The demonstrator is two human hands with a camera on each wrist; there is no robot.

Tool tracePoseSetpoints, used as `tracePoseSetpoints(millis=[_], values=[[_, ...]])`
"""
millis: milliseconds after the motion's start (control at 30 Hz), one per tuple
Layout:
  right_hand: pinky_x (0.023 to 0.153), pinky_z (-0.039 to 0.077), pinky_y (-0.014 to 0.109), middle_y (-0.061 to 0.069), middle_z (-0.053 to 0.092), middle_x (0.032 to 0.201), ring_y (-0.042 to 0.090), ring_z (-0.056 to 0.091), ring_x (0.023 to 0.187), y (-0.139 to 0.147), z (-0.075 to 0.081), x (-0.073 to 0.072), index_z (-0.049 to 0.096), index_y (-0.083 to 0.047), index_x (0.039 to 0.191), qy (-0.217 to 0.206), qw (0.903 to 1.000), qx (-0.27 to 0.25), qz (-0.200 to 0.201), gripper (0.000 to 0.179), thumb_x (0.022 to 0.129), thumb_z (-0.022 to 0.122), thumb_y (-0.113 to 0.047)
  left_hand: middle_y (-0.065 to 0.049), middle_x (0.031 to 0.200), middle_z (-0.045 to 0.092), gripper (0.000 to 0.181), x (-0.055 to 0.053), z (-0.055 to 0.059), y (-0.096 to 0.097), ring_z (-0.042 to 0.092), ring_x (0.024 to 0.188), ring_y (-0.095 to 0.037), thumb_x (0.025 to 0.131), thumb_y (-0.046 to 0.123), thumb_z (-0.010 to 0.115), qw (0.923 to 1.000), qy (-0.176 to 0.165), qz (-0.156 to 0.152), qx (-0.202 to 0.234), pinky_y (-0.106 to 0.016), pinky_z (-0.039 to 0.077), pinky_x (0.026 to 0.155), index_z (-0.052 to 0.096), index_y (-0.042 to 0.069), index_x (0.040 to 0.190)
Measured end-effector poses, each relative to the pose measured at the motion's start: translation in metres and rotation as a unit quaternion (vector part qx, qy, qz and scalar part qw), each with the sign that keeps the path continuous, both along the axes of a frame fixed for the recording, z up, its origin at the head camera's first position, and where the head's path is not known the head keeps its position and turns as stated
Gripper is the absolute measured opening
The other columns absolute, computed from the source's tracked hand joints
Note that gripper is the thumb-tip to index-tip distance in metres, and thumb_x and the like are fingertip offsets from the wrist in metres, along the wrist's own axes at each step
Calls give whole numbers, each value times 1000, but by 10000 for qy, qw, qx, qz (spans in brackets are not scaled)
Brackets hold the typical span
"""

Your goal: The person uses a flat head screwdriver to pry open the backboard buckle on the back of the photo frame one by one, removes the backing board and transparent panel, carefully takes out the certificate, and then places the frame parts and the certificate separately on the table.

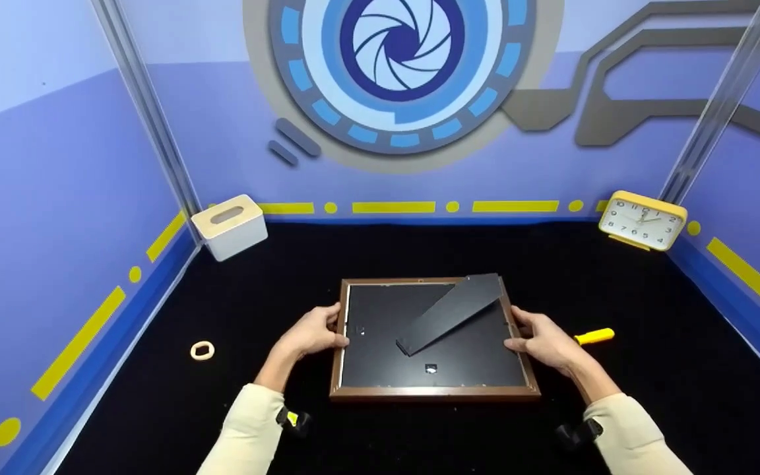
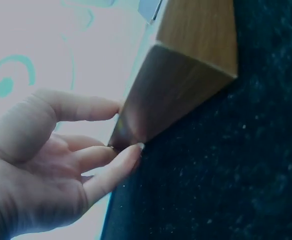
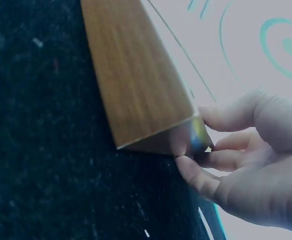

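Ring, pale, with an angular hole (image 1: 202, 350): laid flat at the left of the black-covered desk (image 1: 433, 251).

Tissue box, white, with a pale wood-toned, slotted top (image 1: 229, 227): set in the back left corner.

Left hand (image 1: 311, 333), cream-sleeved: the frame's left side is grasped, the thumb laid on the upper edge and a fingertip placed at the lower edge.

Picture frame, brown, wood-grained (image 1: 436, 394): held between both hands at the middle of the desk, back side up; whether it is slightly raised cannot be told. A black backing board (image 1: 380, 310) is seated within it, and a black easel stand (image 1: 452, 313) is slanted across the board towards the far right corner.

Right hand (image 1: 545, 340), cream-sleeved: the frame's right side is grasped in the same manner, between thumb and fingers.

Yellow handle (image 1: 596, 336): laid just beyond the right hand, by which its left end is overlapped.

Clock, yellow-cased, white-dialled, rectangular (image 1: 642, 221): placed in the back right corner.
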State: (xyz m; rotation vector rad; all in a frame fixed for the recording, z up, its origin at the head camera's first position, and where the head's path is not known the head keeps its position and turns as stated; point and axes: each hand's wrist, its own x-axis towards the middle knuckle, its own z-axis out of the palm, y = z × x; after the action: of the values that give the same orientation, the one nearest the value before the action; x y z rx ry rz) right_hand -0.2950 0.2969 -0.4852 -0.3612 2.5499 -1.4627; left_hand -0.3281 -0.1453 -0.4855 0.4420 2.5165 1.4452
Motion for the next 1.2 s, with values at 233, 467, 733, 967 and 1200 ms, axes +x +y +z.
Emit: tracePoseSetpoints(millis=[233,467,733,967,1200], values=[[84,54,38,33,52,133,31,61,106,1,-4,1,20,12,153,60,9993,336,134,79,93,69,-5,-28,143,48,83,3,-4,0,54,55,-14,83,-3,73,9996,-156,-86,-196,-25,48,54,30,-6,153],[85,55,39,35,35,149,29,63,104,3,-2,-2,20,5,156,7,9994,215,267,79,95,68,-8,-35,153,29,82,-1,-6,-6,55,53,-13,85,-8,69,9980,-321,-450,318,-27,54,56,27,-6,154],[88,55,40,38,24,154,31,64,108,5,-4,-2,16,5,157,-164,9992,-29,366,79,96,66,-8,-31,160,8,82,-5,-10,-9,58,60,-11,86,-9,65,9934,-598,-710,672,-29,56,59,22,-3,156],[81,56,38,38,29,151,31,66,102,6,-2,0,14,4,158,-337,9988,-201,285,79,97,64,-5,-29,161,6,84,-7,-15,-4,47,54,-10,82,-10,61,9927,-559,-540,923,-23,46,54,23,-2,157],[72,56,33,37,39,145,26,67,92,5,-1,-2,19,4,157,-278,9994,-85,196,80,95,67,-7,-27,162,7,85,-6,-18,-6,47,56,-10,83,-10,61,9917,-633,-399,1043,-23,48,55,22,-1,157]])
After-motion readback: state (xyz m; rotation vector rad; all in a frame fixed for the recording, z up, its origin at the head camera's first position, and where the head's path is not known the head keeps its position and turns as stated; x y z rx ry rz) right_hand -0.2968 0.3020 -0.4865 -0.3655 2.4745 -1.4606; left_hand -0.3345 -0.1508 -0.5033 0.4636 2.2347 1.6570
